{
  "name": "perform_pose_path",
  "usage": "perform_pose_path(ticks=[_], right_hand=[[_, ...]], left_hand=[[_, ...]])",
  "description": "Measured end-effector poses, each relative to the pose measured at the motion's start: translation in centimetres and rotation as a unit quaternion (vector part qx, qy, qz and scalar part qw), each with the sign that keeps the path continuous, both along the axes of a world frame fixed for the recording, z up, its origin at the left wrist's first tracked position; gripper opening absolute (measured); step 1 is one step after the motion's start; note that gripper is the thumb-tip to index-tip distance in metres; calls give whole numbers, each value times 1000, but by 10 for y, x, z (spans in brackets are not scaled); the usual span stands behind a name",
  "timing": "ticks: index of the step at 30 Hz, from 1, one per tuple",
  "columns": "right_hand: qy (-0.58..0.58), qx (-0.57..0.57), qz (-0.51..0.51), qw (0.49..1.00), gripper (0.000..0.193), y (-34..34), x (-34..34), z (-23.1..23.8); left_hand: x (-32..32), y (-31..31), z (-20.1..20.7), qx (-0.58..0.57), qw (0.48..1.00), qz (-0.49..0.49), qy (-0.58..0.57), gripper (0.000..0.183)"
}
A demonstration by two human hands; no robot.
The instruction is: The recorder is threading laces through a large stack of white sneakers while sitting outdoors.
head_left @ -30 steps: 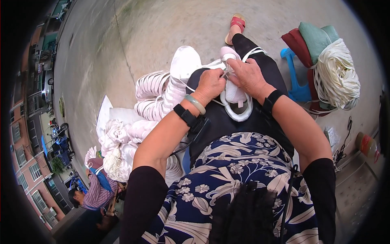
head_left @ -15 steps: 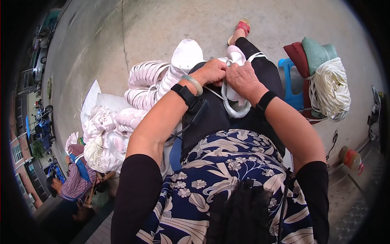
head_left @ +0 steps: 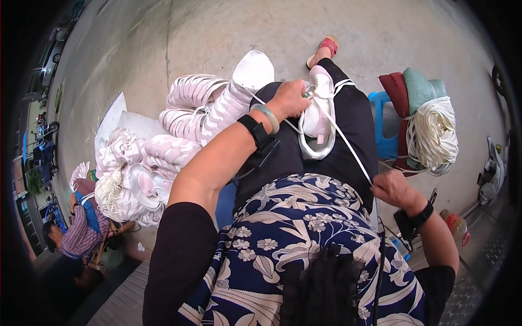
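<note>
The pink-and-white sneaker rests on the lap, toe pointing away from the body, long axis nearly straight fore-and-aft. The right hand is closed around the taut white shoelace; the left hand curls beside the lacing, its grip hidden.

A white and pink shoe rests on the thighs, toe outward, white lace stretched taut.

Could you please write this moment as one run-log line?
left hand: at white-and-pink mesh shoe, grip unclear | right hand: gripping thin white lace, stretched straight from shoe | shoe: over black-clothed legs
</note>
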State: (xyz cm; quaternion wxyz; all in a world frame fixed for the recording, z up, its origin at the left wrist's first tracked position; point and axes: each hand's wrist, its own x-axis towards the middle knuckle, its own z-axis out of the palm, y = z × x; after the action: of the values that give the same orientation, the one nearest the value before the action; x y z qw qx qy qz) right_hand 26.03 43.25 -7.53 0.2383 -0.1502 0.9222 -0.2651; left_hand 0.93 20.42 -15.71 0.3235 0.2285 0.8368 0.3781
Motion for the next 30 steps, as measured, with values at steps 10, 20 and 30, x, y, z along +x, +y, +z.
perform_pose_path(ticks=[10, 20, 30], right_hand=[[147, -155, -213, 953, 13, -6, 28, 55], [214, -565, -221, 766, 21, -41, -42, 99], [14, -195, -407, 892, 19, 20, 92, -20]], left_hand=[[13, 13, 6, 44, 959, -94, 265, 30], [12, 28, 15, 8, 938, -143, 317, 14], [15, 22, 20, 6, 902, -183, 391, 11]])
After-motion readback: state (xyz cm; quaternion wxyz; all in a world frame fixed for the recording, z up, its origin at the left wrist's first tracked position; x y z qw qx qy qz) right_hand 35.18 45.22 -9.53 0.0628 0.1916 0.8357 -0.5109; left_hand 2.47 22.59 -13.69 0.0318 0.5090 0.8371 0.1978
